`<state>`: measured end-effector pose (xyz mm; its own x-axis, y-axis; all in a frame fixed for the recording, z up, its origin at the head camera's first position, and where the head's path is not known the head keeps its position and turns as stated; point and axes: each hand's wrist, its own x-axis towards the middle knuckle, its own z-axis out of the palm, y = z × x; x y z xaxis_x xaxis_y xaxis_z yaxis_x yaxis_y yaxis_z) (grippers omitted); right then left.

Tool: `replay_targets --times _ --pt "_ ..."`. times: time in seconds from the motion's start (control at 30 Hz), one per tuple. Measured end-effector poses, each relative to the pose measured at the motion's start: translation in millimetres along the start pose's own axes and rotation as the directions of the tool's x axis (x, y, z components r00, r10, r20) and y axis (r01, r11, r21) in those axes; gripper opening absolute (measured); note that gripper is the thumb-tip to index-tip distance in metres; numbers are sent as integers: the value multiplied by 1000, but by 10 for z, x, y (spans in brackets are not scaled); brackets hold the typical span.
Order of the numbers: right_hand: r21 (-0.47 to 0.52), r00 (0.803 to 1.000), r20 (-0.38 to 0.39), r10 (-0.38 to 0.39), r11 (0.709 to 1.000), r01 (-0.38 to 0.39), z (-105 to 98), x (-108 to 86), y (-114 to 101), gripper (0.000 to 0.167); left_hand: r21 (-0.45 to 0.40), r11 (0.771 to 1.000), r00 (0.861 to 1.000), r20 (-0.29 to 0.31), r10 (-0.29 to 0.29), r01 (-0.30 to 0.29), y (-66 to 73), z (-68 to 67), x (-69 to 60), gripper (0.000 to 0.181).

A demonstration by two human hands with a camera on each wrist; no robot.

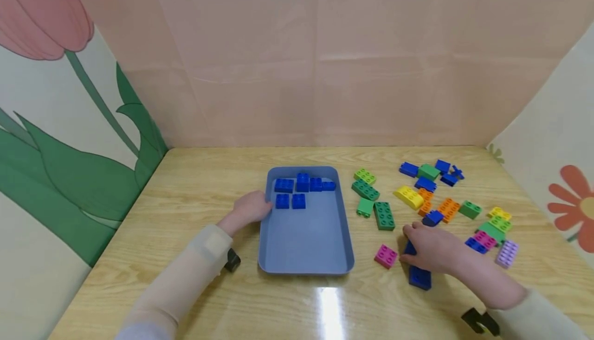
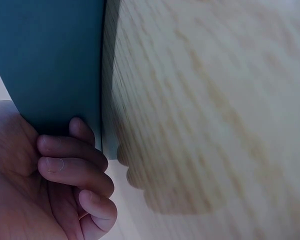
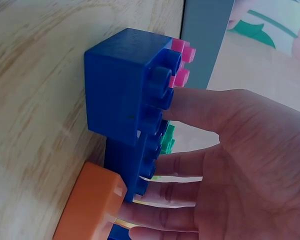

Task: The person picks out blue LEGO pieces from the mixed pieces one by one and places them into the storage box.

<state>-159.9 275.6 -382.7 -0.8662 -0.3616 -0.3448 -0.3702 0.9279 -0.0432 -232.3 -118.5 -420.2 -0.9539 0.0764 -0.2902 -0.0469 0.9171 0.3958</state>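
Observation:
My left hand holds the left rim of the grey-blue tray; in the left wrist view its fingers curl against the tray's outer wall. Several blue bricks lie at the tray's far end. Over on the right, my right hand grips a blue brick, thumb and fingers on its two sides. Nearer me is another blue brick, the large blue one in the right wrist view. There my right hand partly hides behind the bricks' studs.
A pink brick lies between the tray and my right hand. Green bricks stand right of the tray. Farther right are a yellow brick, orange bricks, a lilac brick and several others on the wooden table.

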Motion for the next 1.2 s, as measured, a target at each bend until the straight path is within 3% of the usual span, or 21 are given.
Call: replay_targets --times 0.43,0.87,1.2 --pt "15 1000 1 -8 1000 8 -1 16 24 58 -16 1000 1000 -8 -1 1 -22 10 -25 33" --pt "52 999 -49 21 998 -18 -223 -28 7 59 -29 1000 1000 -6 -1 1 -7 -6 -31 34" --pt "58 993 -117 -21 998 27 -379 -27 -63 62 -38 999 1000 -6 5 -5 22 -31 -51 32"
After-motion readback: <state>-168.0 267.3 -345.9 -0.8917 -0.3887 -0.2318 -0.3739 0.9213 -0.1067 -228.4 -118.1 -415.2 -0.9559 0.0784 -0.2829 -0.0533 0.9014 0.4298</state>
